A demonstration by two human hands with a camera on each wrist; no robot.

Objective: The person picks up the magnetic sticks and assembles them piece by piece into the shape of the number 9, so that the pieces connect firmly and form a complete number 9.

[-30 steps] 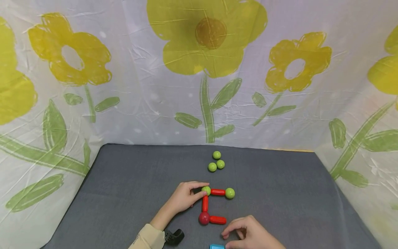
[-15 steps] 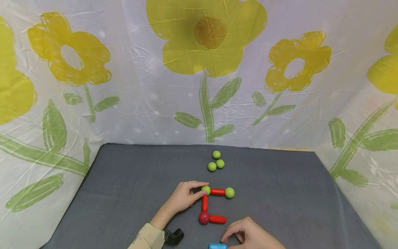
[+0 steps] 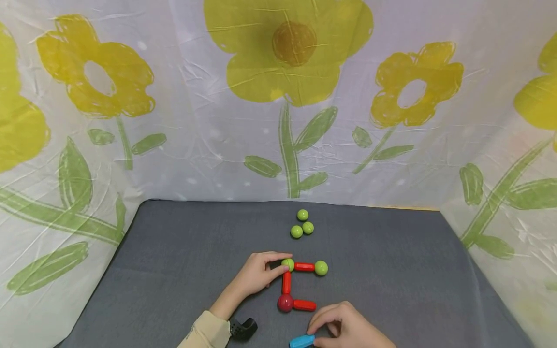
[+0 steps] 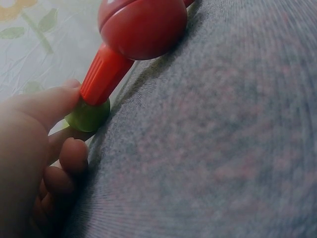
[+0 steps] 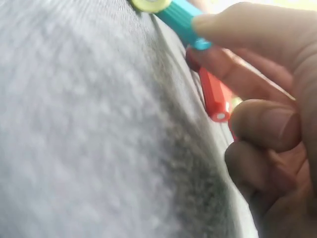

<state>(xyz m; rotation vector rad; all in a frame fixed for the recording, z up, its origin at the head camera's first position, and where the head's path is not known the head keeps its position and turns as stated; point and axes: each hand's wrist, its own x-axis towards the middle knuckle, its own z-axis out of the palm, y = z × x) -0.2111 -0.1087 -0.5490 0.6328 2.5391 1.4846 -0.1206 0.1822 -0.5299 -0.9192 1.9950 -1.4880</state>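
In the head view, my left hand point(image 3: 256, 273) pinches a green ball point(image 3: 288, 264) between thumb and forefinger. From that ball one red magnetic rod point(image 3: 304, 266) runs right to another green ball point(image 3: 321, 268). A second red rod point(image 3: 286, 282) leads down to a larger red ball point(image 3: 285, 303), and a third red rod point(image 3: 304, 305) sticks out rightward with a free end. Just below it, my right hand point(image 3: 341, 325) pinches the right end of a blue rod point(image 3: 301, 341). The right wrist view shows a pale yellow-green round piece point(image 5: 151, 4) at the blue rod's other end.
Several things share the grey cloth-covered table point(image 3: 196, 232). Three loose green balls point(image 3: 302, 223) lie together towards the back. A black wrist strap point(image 3: 243, 329) is by the left sleeve point(image 3: 209, 332). A flower-printed curtain point(image 3: 217, 145) encloses the back and sides.
My right hand's thumb and forefinger have come together on the blue rod, which has tilted, its right end now higher. My left hand and the joined red rods and balls stay in place.
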